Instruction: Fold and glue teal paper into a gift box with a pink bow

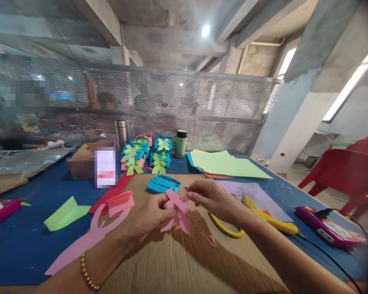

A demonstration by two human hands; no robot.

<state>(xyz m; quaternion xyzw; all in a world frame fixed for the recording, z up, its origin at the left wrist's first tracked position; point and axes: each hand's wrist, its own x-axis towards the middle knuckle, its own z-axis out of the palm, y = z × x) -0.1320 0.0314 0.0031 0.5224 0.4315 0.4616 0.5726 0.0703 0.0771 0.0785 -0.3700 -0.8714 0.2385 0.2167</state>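
My left hand [155, 212] pinches a pink paper flower [177, 210] with strip-like petals between thumb and fingers. From the other side, my right hand [210, 196] reaches in with bent fingers, its fingertips at the flower's upper right petal. Below the right hand lies a yellow scissors handle [228, 229]; the hand hides much of the rest. A blue folded paper basket [163, 184] sits just beyond the flower. Left of it are a pink folded paper piece [120, 204] and a pink cut-out sheet [83, 249]. Small pink scraps [212, 241] lie on the cardboard [159, 265].
Several finished paper baskets [135, 153] with green bows stand at the back, near a steel flask [121, 132] and a green tumbler [180, 143]. A yellow glue gun [269, 216] and its cord lie right, by a purple power strip [331, 228]. Coloured sheets [229, 163] lie behind.
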